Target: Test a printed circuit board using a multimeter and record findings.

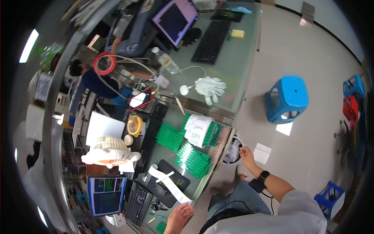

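Where desk (238, 66) borders floor (321, 121), the left hand (180, 218) pinches paper (173, 187), the right hand (247, 156) curled, contents unclear.

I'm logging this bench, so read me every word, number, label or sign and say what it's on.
White paper roll: dark print, too small to read surely.
White paper strip at the left hand: small, blurred characters.
Brown board: large dark lettering, which I won't copy out.
Lower monitor: coloured text, too small.
Yellow sign, top: too small.
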Action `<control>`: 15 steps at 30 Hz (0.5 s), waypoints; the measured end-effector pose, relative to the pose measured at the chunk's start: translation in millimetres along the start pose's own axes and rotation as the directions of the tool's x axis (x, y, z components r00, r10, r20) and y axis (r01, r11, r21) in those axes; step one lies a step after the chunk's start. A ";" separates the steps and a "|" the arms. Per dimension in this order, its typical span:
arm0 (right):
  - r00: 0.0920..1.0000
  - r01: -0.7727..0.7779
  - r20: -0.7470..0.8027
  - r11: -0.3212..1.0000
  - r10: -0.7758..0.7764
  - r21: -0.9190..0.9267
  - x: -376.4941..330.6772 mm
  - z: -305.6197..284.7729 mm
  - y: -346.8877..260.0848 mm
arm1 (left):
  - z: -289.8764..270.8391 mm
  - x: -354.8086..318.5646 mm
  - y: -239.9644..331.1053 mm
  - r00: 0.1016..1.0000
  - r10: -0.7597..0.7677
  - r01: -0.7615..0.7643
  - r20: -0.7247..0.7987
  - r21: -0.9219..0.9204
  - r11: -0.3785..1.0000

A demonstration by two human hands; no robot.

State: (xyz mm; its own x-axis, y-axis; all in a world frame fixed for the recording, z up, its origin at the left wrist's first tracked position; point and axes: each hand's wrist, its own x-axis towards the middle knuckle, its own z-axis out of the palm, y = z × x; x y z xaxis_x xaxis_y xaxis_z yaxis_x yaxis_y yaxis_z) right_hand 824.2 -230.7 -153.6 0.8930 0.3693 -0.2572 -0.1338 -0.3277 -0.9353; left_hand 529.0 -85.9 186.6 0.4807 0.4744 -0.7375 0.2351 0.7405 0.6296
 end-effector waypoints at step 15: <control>0.670 0.715 0.670 0.521 -0.320 -0.466 -18.3 127.8 -209.0 | -4.7 192.2 -36.5 0.997 0.006 -0.024 -0.074 -0.252 0.967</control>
State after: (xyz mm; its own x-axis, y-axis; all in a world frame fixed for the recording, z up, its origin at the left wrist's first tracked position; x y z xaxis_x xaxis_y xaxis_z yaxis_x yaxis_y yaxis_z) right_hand 780.9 -57.9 15.5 0.3532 0.9349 -0.0355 0.7692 -0.3118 -0.5578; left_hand 608.8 -19.5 20.7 0.4184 0.5124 -0.7500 0.0031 0.8249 0.5653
